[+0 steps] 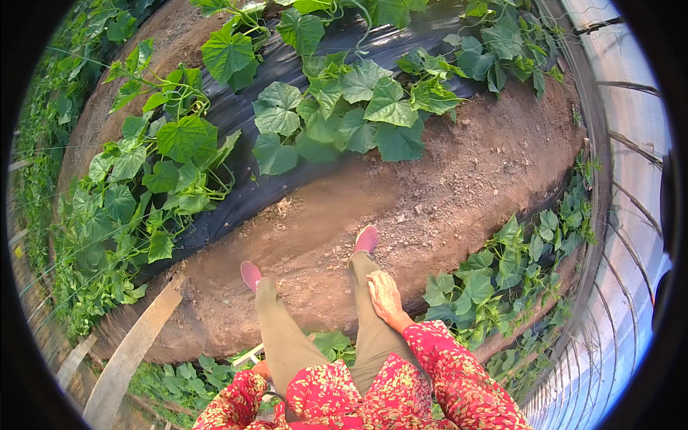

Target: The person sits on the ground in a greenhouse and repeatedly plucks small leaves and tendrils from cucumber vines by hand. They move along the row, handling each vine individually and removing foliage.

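Note:
My right hand (pixel 385 296) lies flat on the right leg of my khaki trousers (pixel 364 322), just above the knee, fingers extended and holding nothing. Only a small part of my left hand (pixel 262 368) shows beside my left thigh. The thigh and the red floral sleeve (pixel 236 395) hide its fingers, so its grip is unclear. Close to it is a pale narrow bar (pixel 248 357), mostly hidden. In front of me, leafy vines that look like cucumber plants (pixel 344 115) grow along black plastic mulch film (pixel 228 209). Both pink shoes (pixel 366 239) rest on the soil.
A bare soil path (pixel 322 215) with small clods runs between the planted rows. More vines (pixel 486 279) grow at the right. Plastic film (pixel 634 54) on curved hoops (pixel 634 258) forms the wall there. At the left are thin strings (pixel 80 252) and a pale curved strip (pixel 134 355).

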A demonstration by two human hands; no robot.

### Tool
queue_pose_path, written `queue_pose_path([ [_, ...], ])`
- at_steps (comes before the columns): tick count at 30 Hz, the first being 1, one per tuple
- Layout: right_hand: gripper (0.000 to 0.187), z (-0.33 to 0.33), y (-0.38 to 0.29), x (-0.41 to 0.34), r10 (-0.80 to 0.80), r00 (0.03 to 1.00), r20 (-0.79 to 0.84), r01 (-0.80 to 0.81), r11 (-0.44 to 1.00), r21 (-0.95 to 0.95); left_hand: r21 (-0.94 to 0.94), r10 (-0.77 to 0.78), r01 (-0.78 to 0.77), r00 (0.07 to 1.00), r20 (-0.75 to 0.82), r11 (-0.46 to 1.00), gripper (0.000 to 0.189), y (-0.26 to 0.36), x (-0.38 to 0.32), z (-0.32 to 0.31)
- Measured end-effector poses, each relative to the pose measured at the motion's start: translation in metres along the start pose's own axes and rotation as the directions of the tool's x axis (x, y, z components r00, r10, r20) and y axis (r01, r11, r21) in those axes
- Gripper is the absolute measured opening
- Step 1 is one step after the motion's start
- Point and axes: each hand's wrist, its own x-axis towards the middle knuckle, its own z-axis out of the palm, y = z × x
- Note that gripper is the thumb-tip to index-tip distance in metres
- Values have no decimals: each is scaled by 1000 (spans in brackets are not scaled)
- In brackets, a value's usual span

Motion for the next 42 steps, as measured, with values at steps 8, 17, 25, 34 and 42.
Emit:
queue_pose_path([
  [8, 20, -56, 41, 12, 14, 1000, -4, -13, 996, 85, 224, 227, -234, 972, 55, 946, 43, 103, 34, -21],
  [17, 23, -152, 84, 90, 145, 988, -47, -140, 984, 107, 394, 770, -673, 613, -175, 625, 29, 232, 91, -106],
  [25, 27, -303, 80, 245, 97, 982, -161, -85, 993, 80, 178, 279, -248, 945, -173, 952, 37, 311, 117, -124],
  [34, 26, -286, 105, 369, -85, 926, 369, 12, 980, 196, -6, 19, -21, 966, -257, 1000, 35, 471, 150, -170],
  [42, 32, -307, 130, 448, -196, 713, 673, 189, 978, 84, -245, -76, -19, 925, -372, 969, 30, 608, 232, -198],
])
